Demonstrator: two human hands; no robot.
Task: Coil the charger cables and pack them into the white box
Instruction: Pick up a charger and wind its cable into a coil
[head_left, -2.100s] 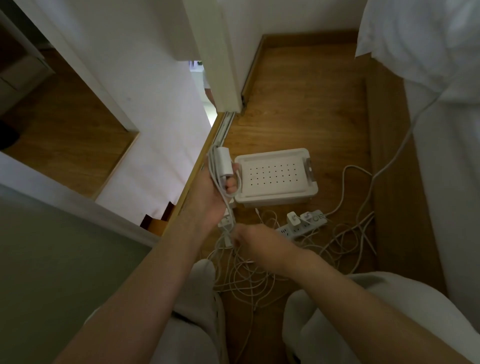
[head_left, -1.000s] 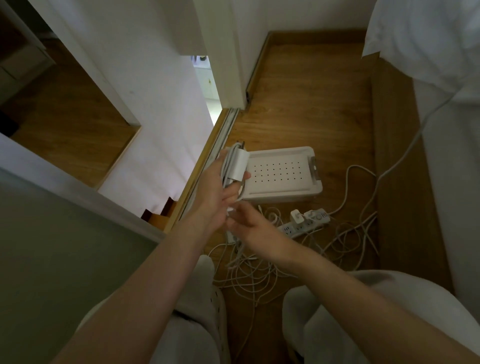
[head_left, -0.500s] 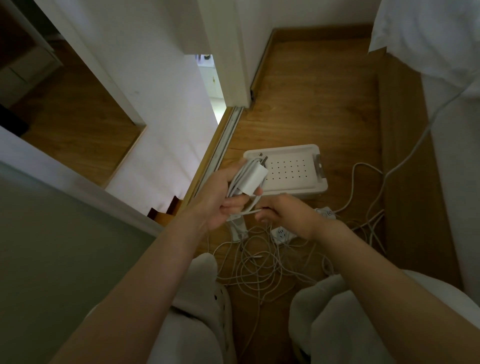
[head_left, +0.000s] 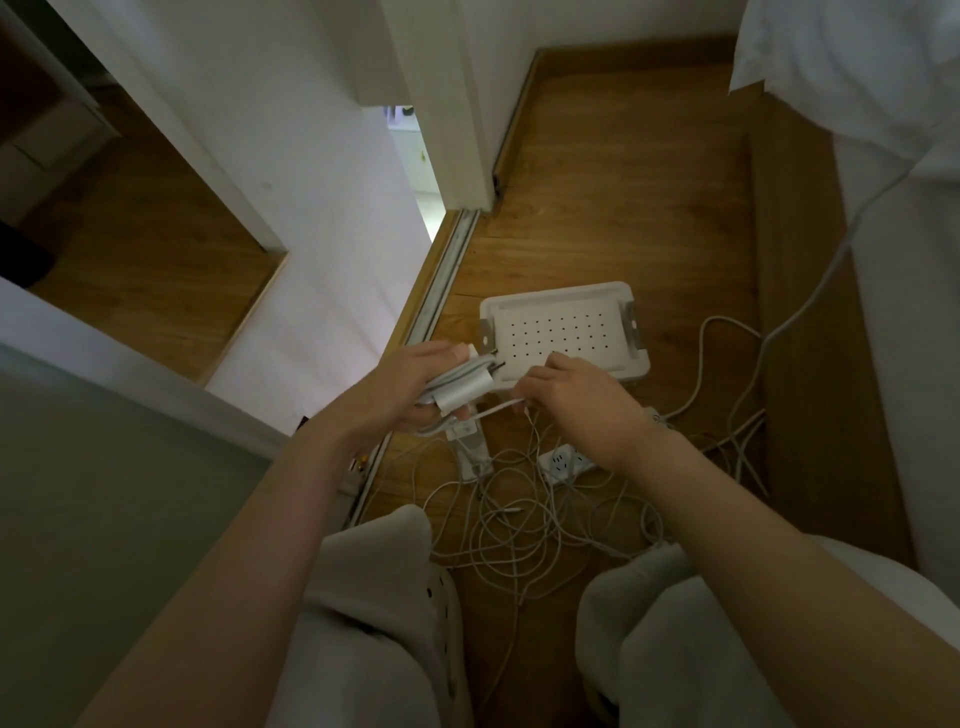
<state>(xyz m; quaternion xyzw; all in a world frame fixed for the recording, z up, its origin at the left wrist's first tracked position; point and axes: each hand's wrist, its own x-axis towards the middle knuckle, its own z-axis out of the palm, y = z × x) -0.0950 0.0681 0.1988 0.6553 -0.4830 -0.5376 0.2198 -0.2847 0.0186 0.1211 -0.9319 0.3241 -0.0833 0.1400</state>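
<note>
A white charger brick (head_left: 464, 391), with its thin white cable (head_left: 500, 408) partly coiled against it, is gripped in the left hand (head_left: 410, 387), thumb laid on top and fingers curled beneath, above the wooden floor (head_left: 623, 182) at the near left corner of the white plastic box (head_left: 566, 332), whose perforated lid is on. Any print on the brick or lid is too small to be read. The free run of cable is pinched in the right hand (head_left: 576, 400), knuckles up, near the left hand but not touching it. Loose white cables (head_left: 519, 525) and a white power strip (head_left: 563, 462) are seen lying below.
</note>
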